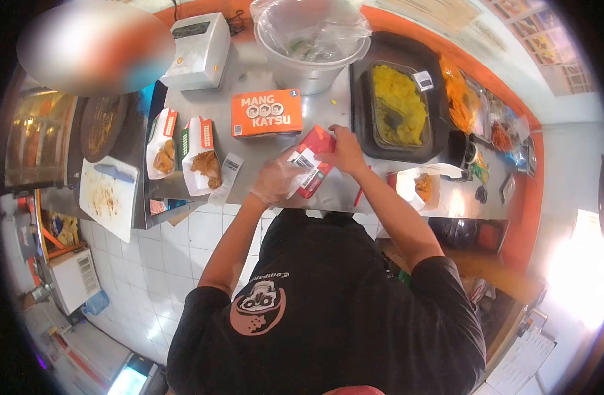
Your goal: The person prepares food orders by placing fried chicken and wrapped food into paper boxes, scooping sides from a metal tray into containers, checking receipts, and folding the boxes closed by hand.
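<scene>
A red carton with orange shapes printed on it is between my hands at the counter's front edge. My right hand is closed around its upper right side. At its lower left, my left hand, which seems to wear a clear plastic glove, lies with fingers over a white printed label on the carton. That hand is slightly blurred. An orange box marked "MANG KATSU" stands just behind. To the left are two open cartons with fried chicken and a paper slip.
A white bucket lined with clear plastic and a label printer stand at the back. On the right are a black tray holding a container of yellow food and another chicken carton. A knife lies on a cutting board.
</scene>
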Motion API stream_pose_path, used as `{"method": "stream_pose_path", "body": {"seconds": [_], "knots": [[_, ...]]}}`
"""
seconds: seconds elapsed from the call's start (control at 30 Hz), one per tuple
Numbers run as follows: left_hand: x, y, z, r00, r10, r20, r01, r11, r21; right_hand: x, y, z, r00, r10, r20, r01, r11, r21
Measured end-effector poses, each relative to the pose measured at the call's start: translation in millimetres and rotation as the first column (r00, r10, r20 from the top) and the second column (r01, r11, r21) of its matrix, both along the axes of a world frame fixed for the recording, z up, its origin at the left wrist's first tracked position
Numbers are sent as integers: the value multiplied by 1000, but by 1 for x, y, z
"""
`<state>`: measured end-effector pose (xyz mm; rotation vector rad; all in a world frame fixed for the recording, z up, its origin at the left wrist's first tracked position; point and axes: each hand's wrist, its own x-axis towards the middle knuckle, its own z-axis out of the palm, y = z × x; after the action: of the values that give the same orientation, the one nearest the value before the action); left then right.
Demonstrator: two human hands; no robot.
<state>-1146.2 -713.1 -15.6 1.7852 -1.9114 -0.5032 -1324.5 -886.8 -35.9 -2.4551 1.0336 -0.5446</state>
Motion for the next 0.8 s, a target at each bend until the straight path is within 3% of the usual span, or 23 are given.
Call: {"method": "stream_pose_path", "body": {"seconds": [0.03,0.1,0.2,0.3,0.33,0.37,0.43,0.47,0.53,0.57,0.63,0.67,0.77,0.8], "knots": [[0,1,-2,1000,7,-23,-7,1000,6,-4,-5,-7,998,-7,66,-11,964,267],[-2,5,-8,993,69,-90,-71,997,-18,-13,-16,-16,980,-69,189,-91,690,718],[-9,11,-14,948,249,-197,-265,962,-59,-23,-12,-27,907,-414,78,185,557,810],[-16,18,-24,869,428,-248,-428,902,57,-25,25,-69,843,-520,135,384,759,526],[-16,22,-35,846,464,-261,-440,886,148,-25,35,-49,881,-464,93,219,573,789],[-18,28,-45,823,501,-267,-446,862,242,-23,49,-53,845,-511,157,218,598,772],[-25,30,-39,692,509,-511,-412,861,299,-15,69,-61,758,-586,286,228,649,725],[-29,32,-35,600,512,-615,-393,858,331,-16,74,-59,792,-574,208,274,639,718],[-26,41,-35,626,601,-496,-382,791,477,-15,84,-38,679,-613,404,-88,478,874],[-26,41,-35,645,624,-441,-368,759,537,-20,85,-24,588,-647,486,-272,408,872],[-35,47,-31,516,552,-655,-345,834,431,-36,89,3,665,-584,466,-234,430,872],[-38,46,-20,549,476,-687,-306,880,364,-46,93,17,662,-592,461,-193,459,867],[-57,40,37,570,331,-752,-202,943,263,-92,103,57,560,-666,492,-189,476,859],[-67,35,55,565,302,-768,-175,953,246,-110,109,82,451,-736,504,-246,440,863]]}}
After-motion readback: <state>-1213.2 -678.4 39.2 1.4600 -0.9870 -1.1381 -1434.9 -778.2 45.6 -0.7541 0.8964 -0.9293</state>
